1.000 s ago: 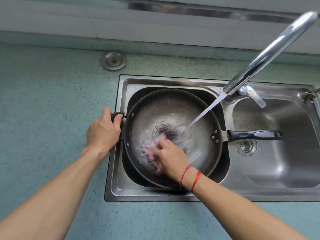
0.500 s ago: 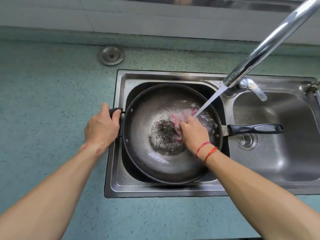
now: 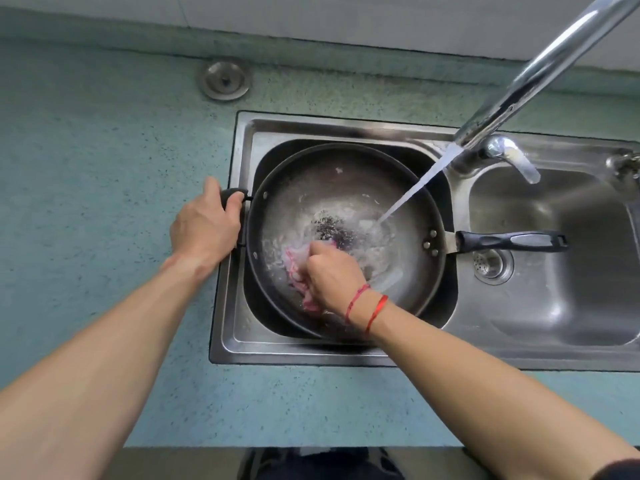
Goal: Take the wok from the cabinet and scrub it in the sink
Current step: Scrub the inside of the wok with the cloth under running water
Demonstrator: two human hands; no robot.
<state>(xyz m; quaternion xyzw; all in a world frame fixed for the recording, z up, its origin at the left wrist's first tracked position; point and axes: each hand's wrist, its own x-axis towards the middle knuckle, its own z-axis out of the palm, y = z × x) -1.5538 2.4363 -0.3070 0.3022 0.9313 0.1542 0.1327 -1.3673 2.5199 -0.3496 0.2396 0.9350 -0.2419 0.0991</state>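
A dark metal wok (image 3: 346, 188) rests in the left basin of a steel double sink (image 3: 242, 327). Its long black handle (image 3: 512, 241) reaches over the right basin. My left hand (image 3: 204, 230) grips the small black helper handle at the wok's left rim. My right hand (image 3: 332, 277) presses a pink and white cloth (image 3: 294, 268) against the wok's lower-left inner wall. Water runs from the chrome faucet (image 3: 540, 74) into the wok, hitting right of a dark speckled patch (image 3: 332, 230) at the bottom.
The right basin (image 3: 561, 271) holds a drain strainer (image 3: 491, 265). A round metal cap (image 3: 225, 80) sits on the teal countertop behind the sink. The faucet lever (image 3: 509, 155) stands between the basins. The counter's front edge runs near the bottom of the view.
My right hand has swept the cloth from the wok's upper right, under the water stream, down to its lower left. My left hand has kept its hold on the helper handle.
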